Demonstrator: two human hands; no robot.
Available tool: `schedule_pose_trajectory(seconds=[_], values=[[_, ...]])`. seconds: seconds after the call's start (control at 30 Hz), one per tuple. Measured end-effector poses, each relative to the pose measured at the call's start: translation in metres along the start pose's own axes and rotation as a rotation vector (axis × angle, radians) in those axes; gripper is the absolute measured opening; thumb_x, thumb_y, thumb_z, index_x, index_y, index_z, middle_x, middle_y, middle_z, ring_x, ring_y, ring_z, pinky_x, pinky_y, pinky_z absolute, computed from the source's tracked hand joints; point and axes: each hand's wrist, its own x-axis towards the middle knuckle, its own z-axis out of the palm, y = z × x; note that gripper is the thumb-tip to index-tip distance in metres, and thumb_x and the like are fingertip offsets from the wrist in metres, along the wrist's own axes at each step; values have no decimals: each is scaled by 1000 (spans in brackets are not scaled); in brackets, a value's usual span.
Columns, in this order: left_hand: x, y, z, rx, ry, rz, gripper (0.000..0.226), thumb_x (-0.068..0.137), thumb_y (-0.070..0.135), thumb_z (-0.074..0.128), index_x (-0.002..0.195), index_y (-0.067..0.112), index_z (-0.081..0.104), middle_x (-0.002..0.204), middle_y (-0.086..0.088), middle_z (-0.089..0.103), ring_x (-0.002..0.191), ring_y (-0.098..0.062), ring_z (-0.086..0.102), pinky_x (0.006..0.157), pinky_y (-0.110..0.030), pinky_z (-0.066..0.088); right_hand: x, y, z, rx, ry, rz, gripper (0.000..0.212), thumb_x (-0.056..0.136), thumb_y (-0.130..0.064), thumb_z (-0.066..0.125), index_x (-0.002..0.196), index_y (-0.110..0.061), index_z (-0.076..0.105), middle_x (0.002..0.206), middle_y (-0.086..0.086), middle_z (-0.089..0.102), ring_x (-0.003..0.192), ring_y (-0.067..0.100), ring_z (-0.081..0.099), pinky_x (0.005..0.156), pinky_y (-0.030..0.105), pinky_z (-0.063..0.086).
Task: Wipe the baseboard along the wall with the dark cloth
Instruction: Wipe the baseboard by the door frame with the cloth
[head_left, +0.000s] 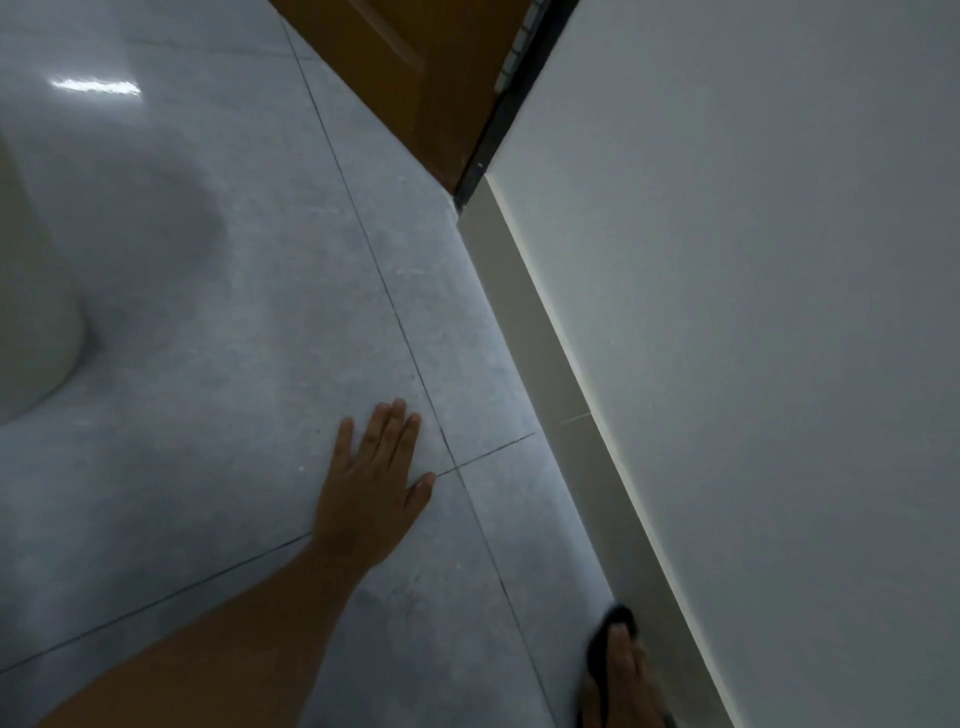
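Dark cloth sits pinched under the right hand low against the baseboard, near the frame's bottom edge, while the left hand lies flat and empty on the tiled floor, so most of the strip toward the door looks unwiped.

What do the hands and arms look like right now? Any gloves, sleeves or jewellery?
The left hand is bare, with no glove, ring or watch showing, and its forearm is bare up to the frame edge, with no sleeve in view. Only the fingers of the right hand show, also ungloved, on the dark cloth by the baseboard. Its arm is out of view.
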Motion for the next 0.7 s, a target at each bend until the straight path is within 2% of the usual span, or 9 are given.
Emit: schedule_pose_trajectory(seconds=[0.07,0.1,0.13,0.2,0.33,0.47,0.53,0.63,0.7], values=[[-1,0,-1,0,5,-1,68,92,49,32,142,4,41,151,-15,36,141,-28,30,115,-53,16,-15,21,14,-142,115,-52,49,101,-37,20,132,-8,43,155,9,30,72,32,71,80,39,45],[0,1,-2,3,2,-3,68,92,49,32,143,4,40,152,-15,35,142,-28,29,115,-53,16,-14,22,15,-193,159,-71,50,101,-37,21,135,-7,40,155,9,29,79,32,69,87,38,41],[0,1,-2,7,-2,-4,69,92,49,31,143,4,40,152,-16,35,142,-28,28,115,-53,16,-9,15,15,-177,147,-60,55,99,-43,20,140,-10,35,150,12,38,90,33,62,94,38,37],[0,1,-2,18,-4,-1,69,93,50,31,144,4,38,152,-16,33,143,-29,27,115,-54,15,10,-18,4,-55,87,-37,63,96,-52,19,139,-9,36,129,20,59,105,34,50,93,43,37],[-1,1,1,23,-13,-2,69,93,50,30,145,4,36,153,-16,32,143,-29,25,116,-54,14,80,-104,-20,17,59,-67,60,91,-39,29,138,-5,44,136,18,54,119,38,54,96,52,45],[-1,0,2,29,-18,-4,69,94,51,28,145,5,35,154,-15,31,144,-27,25,116,-53,12,164,-190,-32,1,17,-191,56,100,-35,29,148,-7,25,155,12,29,136,33,33,111,47,32],[0,0,2,33,-9,-7,69,94,51,28,146,6,35,154,-14,31,144,-27,25,116,-52,11,196,-219,-43,-78,-19,-262,56,102,-28,29,151,-6,13,159,11,16,140,31,24,111,45,30],[1,0,2,38,-14,-11,68,93,50,30,146,6,35,154,-14,31,143,-26,25,117,-49,7,207,-226,-55,-261,-44,-371,60,99,-11,29,151,-3,0,160,12,5,141,32,20,108,43,33],[1,-1,1,54,-38,-3,68,93,49,31,145,6,36,153,-14,32,142,-27,27,116,-48,4,184,-204,-47,-247,-14,-442,60,99,-8,32,151,-4,1,160,13,6,144,31,15,115,40,22]])
